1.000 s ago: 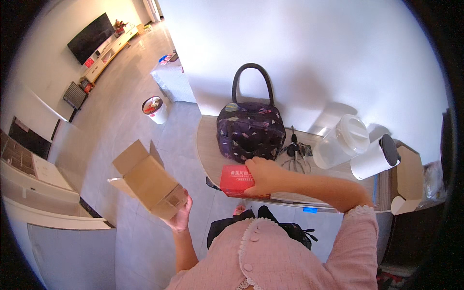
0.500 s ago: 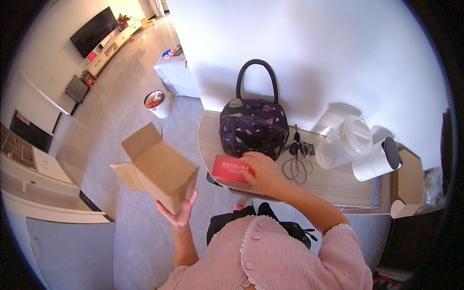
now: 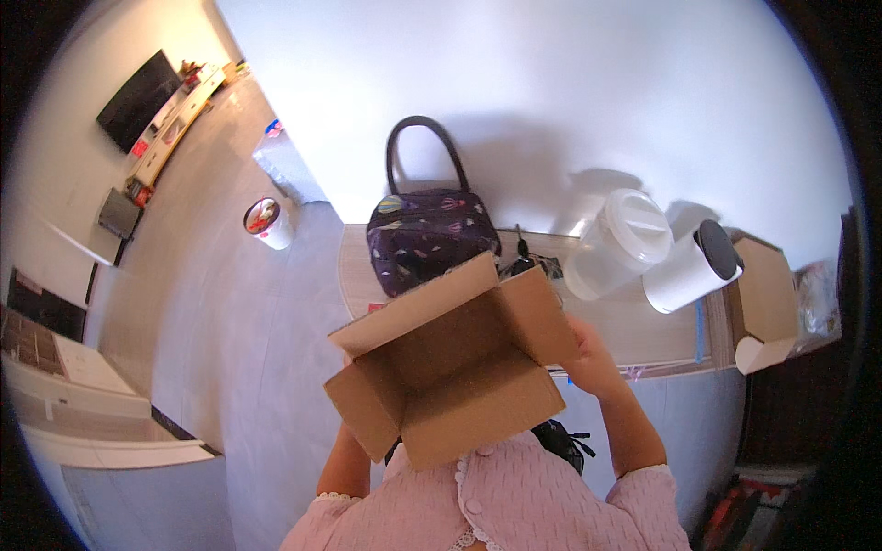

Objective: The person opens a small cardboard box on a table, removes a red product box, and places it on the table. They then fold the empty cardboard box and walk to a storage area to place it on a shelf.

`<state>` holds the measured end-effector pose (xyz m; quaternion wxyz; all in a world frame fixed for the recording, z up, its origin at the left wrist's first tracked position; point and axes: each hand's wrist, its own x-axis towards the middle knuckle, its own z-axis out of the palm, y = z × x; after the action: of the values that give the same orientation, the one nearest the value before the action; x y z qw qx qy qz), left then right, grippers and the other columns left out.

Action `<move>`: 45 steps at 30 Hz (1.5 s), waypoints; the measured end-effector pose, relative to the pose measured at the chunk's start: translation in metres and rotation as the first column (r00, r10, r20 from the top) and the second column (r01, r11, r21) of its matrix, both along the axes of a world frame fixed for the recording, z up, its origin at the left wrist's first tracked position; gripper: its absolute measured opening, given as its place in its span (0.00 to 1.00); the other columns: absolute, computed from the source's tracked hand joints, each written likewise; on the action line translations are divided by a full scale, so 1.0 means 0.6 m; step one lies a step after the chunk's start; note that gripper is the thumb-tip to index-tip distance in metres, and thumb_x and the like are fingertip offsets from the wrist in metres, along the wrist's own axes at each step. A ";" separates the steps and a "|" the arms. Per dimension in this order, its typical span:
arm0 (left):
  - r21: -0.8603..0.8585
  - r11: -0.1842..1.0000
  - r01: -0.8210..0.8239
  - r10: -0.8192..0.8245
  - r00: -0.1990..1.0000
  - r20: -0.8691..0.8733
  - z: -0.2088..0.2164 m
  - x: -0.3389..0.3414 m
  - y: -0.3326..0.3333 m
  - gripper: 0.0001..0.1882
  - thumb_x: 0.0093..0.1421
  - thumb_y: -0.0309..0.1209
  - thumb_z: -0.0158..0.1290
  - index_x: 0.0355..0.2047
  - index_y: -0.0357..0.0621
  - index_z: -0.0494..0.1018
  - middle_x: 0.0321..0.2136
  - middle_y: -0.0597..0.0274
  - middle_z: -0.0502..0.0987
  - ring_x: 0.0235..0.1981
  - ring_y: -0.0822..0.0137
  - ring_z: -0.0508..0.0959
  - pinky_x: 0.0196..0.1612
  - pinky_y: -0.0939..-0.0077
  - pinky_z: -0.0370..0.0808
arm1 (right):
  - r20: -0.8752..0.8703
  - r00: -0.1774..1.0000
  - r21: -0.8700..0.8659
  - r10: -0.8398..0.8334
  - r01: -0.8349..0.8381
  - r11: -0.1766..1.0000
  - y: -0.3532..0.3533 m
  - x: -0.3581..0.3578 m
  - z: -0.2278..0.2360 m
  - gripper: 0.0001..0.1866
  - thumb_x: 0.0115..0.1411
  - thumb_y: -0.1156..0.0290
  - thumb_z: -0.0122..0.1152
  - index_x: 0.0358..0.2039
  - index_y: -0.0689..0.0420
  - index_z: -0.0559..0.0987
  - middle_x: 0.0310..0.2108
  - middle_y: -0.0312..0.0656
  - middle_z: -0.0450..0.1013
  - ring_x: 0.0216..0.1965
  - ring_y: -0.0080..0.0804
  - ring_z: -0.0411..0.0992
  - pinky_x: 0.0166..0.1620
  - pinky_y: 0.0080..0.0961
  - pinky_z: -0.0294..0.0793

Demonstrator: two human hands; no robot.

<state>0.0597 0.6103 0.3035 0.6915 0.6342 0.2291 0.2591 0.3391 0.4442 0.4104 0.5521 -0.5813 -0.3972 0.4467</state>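
An open cardboard box (image 3: 459,367) is held up in front of me, its flaps spread and its inside showing bare cardboard. My right hand (image 3: 594,358) grips its right side by a flap, the fingertips partly out of sight behind it. My left forearm (image 3: 344,470) reaches up under the box's left side, which hides that hand. Just past the box, only a sliver of a red box (image 3: 377,308) shows on the wooden tabletop (image 3: 354,266). A dark patterned handbag (image 3: 427,239) stands behind it.
Keys (image 3: 522,262) lie right of the bag. Farther right are a clear lidded pitcher (image 3: 611,248), a white container with a black lid (image 3: 689,275) and another open carton (image 3: 764,285). A wall runs behind the table. On the floor at left stands a bin (image 3: 271,228).
The cardboard box has moved right and turned its opening up toward me. My right hand has left the red box and taken hold of the cardboard box. The view has shifted somewhat.
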 end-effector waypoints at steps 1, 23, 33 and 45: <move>0.024 0.998 0.051 -0.050 0.999 -0.018 0.011 0.019 -0.008 0.41 0.41 0.44 0.64 0.53 0.38 0.60 0.47 0.58 0.69 0.49 0.60 0.68 0.51 0.66 0.65 | 0.008 1.000 -0.011 -0.021 0.021 1.000 -0.013 0.000 0.006 0.20 0.58 0.78 0.49 0.52 0.61 0.63 0.46 0.41 0.67 0.49 0.28 0.65 0.51 0.27 0.65; -0.352 0.921 0.169 -0.217 0.971 -0.099 -0.056 0.187 -0.163 0.40 0.50 0.39 0.58 0.57 0.38 0.50 0.53 0.55 0.61 0.55 0.61 0.60 0.56 0.68 0.58 | 0.222 0.939 -0.123 -0.263 0.294 0.948 -0.229 0.044 -0.034 0.46 0.40 0.65 0.69 0.58 0.57 0.54 0.56 0.46 0.55 0.57 0.36 0.55 0.58 0.33 0.55; 0.012 0.865 0.501 -0.498 0.862 -0.088 0.059 0.219 -0.111 0.28 0.52 0.32 0.56 0.51 0.38 0.62 0.44 0.58 0.69 0.46 0.69 0.68 0.50 0.74 0.63 | 0.556 0.831 -0.099 -0.036 0.109 0.989 -0.174 0.038 -0.017 0.43 0.40 0.62 0.68 0.56 0.59 0.58 0.53 0.53 0.57 0.55 0.45 0.56 0.56 0.32 0.57; 0.350 0.929 0.119 -0.054 0.980 -0.191 0.021 0.248 -0.120 0.23 0.63 0.44 0.39 0.49 0.37 0.64 0.42 0.62 0.71 0.43 0.71 0.69 0.46 0.77 0.65 | -0.116 0.896 0.059 -0.429 0.437 0.897 -0.129 0.070 -0.078 0.22 0.56 0.76 0.52 0.52 0.60 0.63 0.50 0.44 0.63 0.51 0.31 0.63 0.51 0.26 0.65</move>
<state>0.2083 0.5385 0.3162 0.5513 0.7800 0.2106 0.2081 0.3813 0.3669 0.3637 0.6807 -0.6084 -0.2482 0.3239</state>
